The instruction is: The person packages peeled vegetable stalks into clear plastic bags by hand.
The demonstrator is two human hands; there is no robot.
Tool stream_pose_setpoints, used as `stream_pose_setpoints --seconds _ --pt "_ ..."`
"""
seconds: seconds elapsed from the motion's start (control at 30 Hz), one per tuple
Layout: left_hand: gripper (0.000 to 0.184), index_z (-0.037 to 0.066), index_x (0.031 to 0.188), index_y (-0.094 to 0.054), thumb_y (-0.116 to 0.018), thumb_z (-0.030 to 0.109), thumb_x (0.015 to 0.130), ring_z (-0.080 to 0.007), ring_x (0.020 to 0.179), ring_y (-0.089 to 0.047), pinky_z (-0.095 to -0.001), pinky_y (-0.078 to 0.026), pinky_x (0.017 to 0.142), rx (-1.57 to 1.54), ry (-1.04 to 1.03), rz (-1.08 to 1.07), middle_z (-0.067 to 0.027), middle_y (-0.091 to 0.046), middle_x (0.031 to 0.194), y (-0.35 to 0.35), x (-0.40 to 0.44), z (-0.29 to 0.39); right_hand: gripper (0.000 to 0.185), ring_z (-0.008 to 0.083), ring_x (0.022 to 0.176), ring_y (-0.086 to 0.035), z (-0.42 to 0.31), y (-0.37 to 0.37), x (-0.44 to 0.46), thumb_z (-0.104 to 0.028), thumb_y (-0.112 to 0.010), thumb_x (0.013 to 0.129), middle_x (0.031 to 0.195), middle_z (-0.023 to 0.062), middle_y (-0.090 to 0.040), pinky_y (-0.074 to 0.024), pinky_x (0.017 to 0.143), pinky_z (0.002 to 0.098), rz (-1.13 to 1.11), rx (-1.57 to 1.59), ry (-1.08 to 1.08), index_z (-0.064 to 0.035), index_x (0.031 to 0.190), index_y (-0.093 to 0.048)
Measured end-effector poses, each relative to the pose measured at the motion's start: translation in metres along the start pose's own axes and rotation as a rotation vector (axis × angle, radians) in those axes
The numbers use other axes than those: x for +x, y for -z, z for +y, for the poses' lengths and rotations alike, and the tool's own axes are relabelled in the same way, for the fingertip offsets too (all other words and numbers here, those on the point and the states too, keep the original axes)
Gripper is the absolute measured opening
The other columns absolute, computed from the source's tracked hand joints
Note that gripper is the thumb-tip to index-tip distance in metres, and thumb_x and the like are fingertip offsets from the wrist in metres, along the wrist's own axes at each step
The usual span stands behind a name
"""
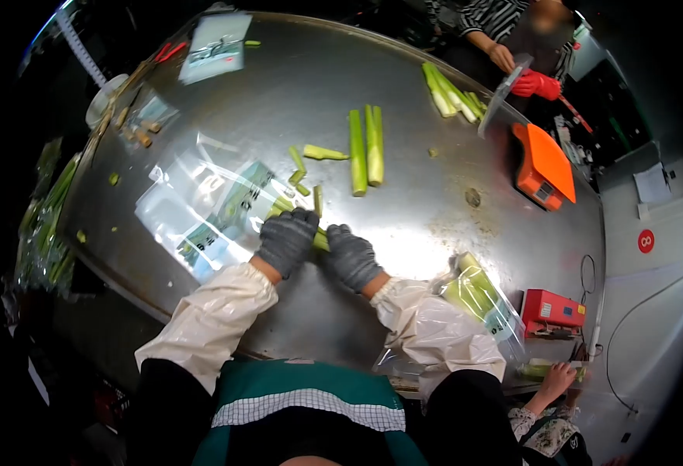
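Observation:
My left hand (287,239), in a grey glove, is closed around a pale green vegetable stalk (322,240) just above the metal table. Close by on the right, my right hand (349,257), gloved alike, has its fingers curled on the other end of that stalk. Beyond the left hand lies a short piece of stalk (318,200). Clear printed plastic bags (236,198) spread flat to the left of it. Farther ahead, thick green stalks (358,154) lie side by side, with trimmed pieces (296,159) to their left.
At the right stand an orange scale (545,165) and a red box-shaped device (552,312). A bag of stalks (477,291) lies near my right sleeve. Across the table, a person in a red glove (536,84) holds a clear pack; another person's hand (560,380) is at lower right.

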State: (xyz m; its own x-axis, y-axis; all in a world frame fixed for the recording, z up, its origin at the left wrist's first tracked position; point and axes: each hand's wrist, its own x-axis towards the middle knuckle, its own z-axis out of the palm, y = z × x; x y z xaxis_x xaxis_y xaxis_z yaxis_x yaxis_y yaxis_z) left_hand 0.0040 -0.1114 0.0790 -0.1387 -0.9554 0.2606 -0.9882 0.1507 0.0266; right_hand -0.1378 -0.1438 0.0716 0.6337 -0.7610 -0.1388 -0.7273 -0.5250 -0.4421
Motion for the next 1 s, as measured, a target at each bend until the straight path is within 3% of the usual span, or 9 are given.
stream_pose_setpoints --seconds 0.07,0.2,0.27,0.33,0.43,0.53,0.63,0.8,1.0 --pt "0.011 0.007 0.076 -0.049 -0.049 0.01 0.066 -0.0227 0.059 -0.056 -0.034 -0.044 0.048 -0.021 0.006 0.029 -0.0091 -0.053 0.067 0.005 -0.011 0.008 0.033 0.0321 0.076 -0.056 -0.002 -0.009 0.004 -0.025 -0.054 0.073 0.084 0.0184 -0.055 -0.0448 0.067 0.0392 0.118 0.1 -0.015 -0.0014 0.094 -0.047" --pt "0.011 0.006 0.079 -0.05 -0.047 0.008 0.068 -0.0241 0.058 -0.055 -0.0338 -0.044 0.049 -0.01 0.084 -0.015 -0.0097 -0.053 0.067 0.016 -0.041 0.002 0.047 0.0321 0.077 -0.056 0.012 0.011 0.006 -0.041 -0.06 0.068 0.084 0.0192 -0.056 -0.0446 0.071 0.0382 -0.257 -0.074 0.104 -0.0009 0.092 -0.051" --pt "0.019 0.005 0.088 -0.05 -0.05 0.01 0.069 -0.0263 0.065 -0.055 -0.035 -0.045 0.054 -0.017 0.124 -0.099 -0.0123 -0.053 0.075 -0.002 -0.063 -0.001 0.05 0.0309 0.077 -0.057 0.02 0.036 0.019 -0.049 -0.058 0.067 0.082 0.018 -0.058 -0.0444 0.072 0.038 -0.468 -0.114 -0.017 -0.0029 0.086 -0.056" --pt "0.031 0.005 0.095 -0.05 -0.053 0.015 0.066 -0.0254 0.068 -0.054 -0.0346 -0.044 0.052 -0.044 0.12 0.157 -0.0118 -0.052 0.079 -0.013 -0.081 -0.003 0.044 0.0297 0.074 -0.057 0.065 0.031 0.043 -0.046 -0.054 0.072 0.077 0.016 -0.059 -0.045 0.069 0.0362 -0.212 -0.109 0.041 -0.0041 0.085 -0.059" --pt "0.036 0.004 0.098 -0.049 -0.056 0.019 0.065 -0.0283 0.08 -0.051 -0.0396 -0.043 0.061 -0.143 0.269 0.12 -0.0149 -0.049 0.088 -0.023 -0.096 0.0 0.036 0.0313 0.074 -0.057 0.084 0.059 0.085 -0.037 -0.058 0.072 0.078 0.018 -0.059 -0.045 0.069 0.0359 0.155 0.046 -0.367 -0.0026 0.085 -0.058" --pt "0.034 0.003 0.096 -0.049 -0.055 0.018 0.066 -0.0296 0.08 -0.05 -0.0409 -0.043 0.062 -0.145 0.333 0.1 -0.016 -0.048 0.089 -0.025 -0.099 0.002 0.054 0.0303 0.09 -0.055 0.098 0.063 0.135 -0.04 -0.062 0.068 0.096 0.0189 -0.057 -0.0432 0.078 0.0348 0.144 0.071 -0.449 -0.0028 0.106 -0.05" --pt "0.029 0.003 0.09 -0.05 -0.055 0.018 0.066 -0.0299 0.077 -0.05 -0.0411 -0.043 0.059 -0.191 0.291 0.044 -0.0163 -0.048 0.088 -0.021 -0.101 0.006 0.1 0.0313 0.117 -0.033 0.091 0.052 0.182 -0.046 -0.067 0.06 0.127 0.0181 -0.032 -0.03 0.095 0.0405 0.08 -0.026 -0.69 -0.0051 0.132 -0.011" --pt "0.022 0.005 0.08 -0.05 -0.057 0.018 0.064 -0.0286 0.071 -0.05 -0.0394 -0.043 0.054 -0.226 0.235 0.057 -0.0141 -0.048 0.084 -0.023 -0.101 0.006 0.093 0.0276 0.116 -0.036 0.087 0.058 0.224 -0.035 -0.068 0.059 0.128 0.015 -0.033 -0.0329 0.093 0.0373 0.002 -0.114 -0.828 -0.0067 0.131 -0.017" --pt "0.01 0.008 0.069 -0.049 -0.053 0.017 0.066 -0.0238 0.06 -0.05 -0.0355 -0.041 0.045 -0.178 0.248 -0.004 -0.0087 -0.048 0.07 -0.02 -0.095 0.002 0.053 0.0304 0.095 -0.054 0.131 0.05 0.236 -0.037 -0.063 0.06 0.099 0.021 -0.056 -0.0421 0.082 0.0341 0.079 -0.056 -0.677 -0.0042 0.102 -0.056"
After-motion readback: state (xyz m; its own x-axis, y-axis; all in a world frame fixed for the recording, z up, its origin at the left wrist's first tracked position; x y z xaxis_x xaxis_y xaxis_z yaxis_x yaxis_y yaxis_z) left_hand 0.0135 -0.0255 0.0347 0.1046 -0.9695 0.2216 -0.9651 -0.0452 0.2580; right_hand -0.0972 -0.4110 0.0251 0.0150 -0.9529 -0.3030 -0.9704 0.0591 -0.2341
